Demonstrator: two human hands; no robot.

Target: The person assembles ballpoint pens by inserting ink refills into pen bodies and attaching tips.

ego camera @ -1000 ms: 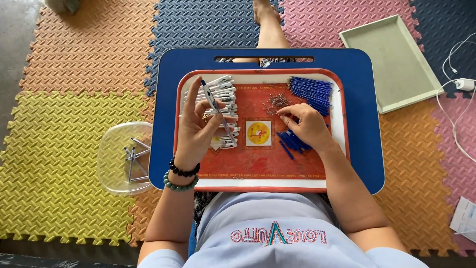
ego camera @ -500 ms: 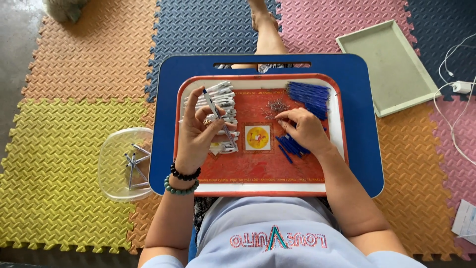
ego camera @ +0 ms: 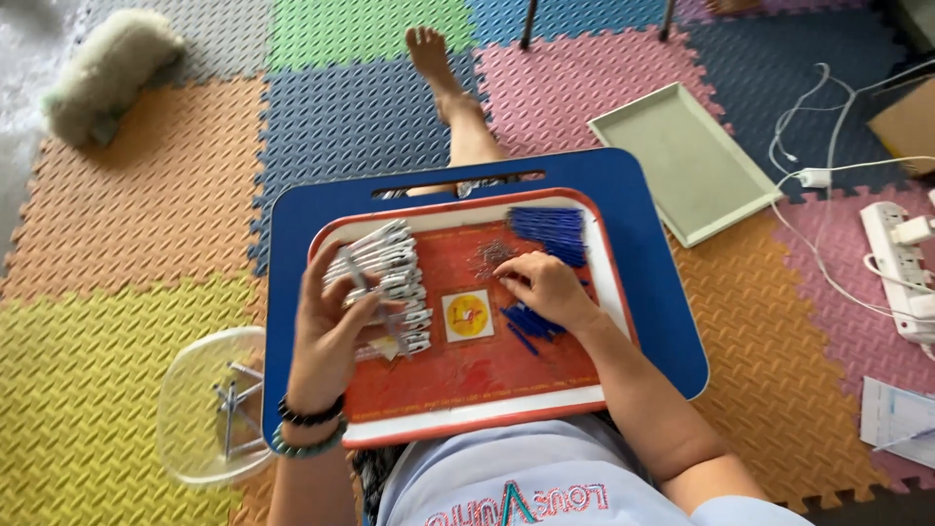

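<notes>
Two trays stack on my lap: a blue lap tray (ego camera: 662,292) carrying a red tray (ego camera: 487,390). White pen barrels (ego camera: 385,268) lie heaped at its left, blue refills (ego camera: 550,229) at its right. My left hand (ego camera: 331,336) pinches one slim grey barrel (ego camera: 375,302) between thumb and fingers. My right hand (ego camera: 550,287) rests fingers curled on loose refills (ego camera: 531,321); whether it grips one I cannot tell. Risk noted: the red tray overhangs toward me, so a knee shift could spill parts.
</notes>
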